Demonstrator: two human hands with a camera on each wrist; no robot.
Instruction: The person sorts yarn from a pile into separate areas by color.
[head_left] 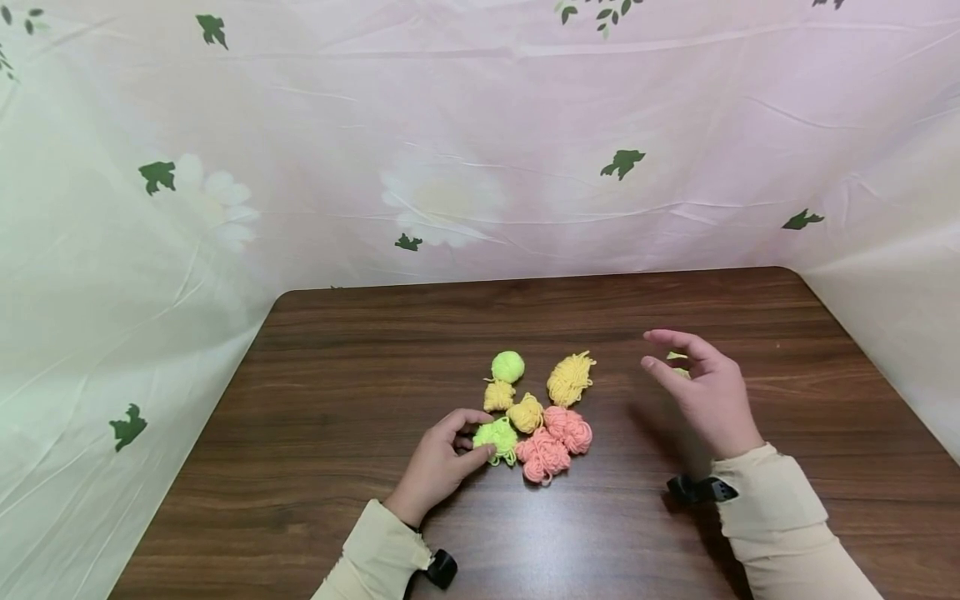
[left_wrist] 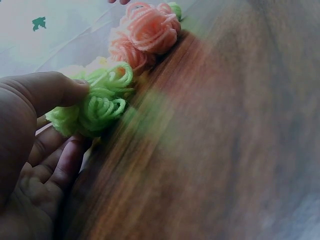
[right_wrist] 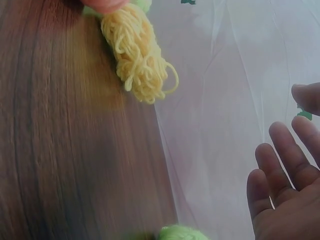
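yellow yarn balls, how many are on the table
3: a small yellow ball just nearer than the round green ball, a middle yellow ball beside the pink balls, and a long yellow one beyond them. The right hand could hide more.

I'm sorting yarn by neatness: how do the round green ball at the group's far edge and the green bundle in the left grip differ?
The round green ball looks smooth and compact; the green bundle is lumpy, with loose loops sticking out.
The left grip pinches the green bundle; the round green ball lies unheld.
The round green ball lies farther from the person than the green bundle.
Both are bright yellow-green.
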